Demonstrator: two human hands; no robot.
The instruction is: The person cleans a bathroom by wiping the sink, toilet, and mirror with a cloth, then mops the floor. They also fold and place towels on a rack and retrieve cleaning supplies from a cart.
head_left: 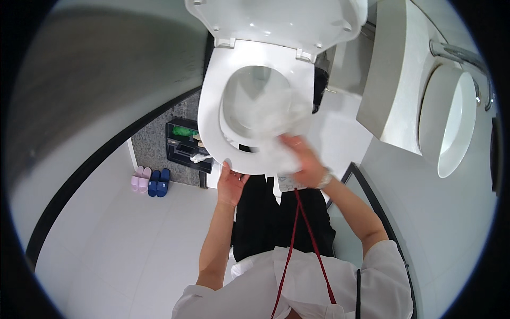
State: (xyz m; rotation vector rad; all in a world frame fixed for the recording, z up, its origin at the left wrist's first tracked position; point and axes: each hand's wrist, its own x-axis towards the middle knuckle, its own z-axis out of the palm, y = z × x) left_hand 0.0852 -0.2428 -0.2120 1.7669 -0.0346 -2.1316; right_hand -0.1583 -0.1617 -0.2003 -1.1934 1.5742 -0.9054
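Head view: the left hand (231,187) is grasping the front edge of a glossy white oval toilet seat (210,109), 1 digit pressing on top. The right hand (304,159), with 1 pale wristband (325,179), is blurring beside a filmy white sheet (277,118) that is spreading across the seat's opening; cannot tell whether its fingers are clenching the sheet. A glossy white lid (281,18) is standing raised behind the seat. At left, 2 pairs of slippers, pink (140,179) and blue (159,183), are lying side by side near an open black tray (168,146).
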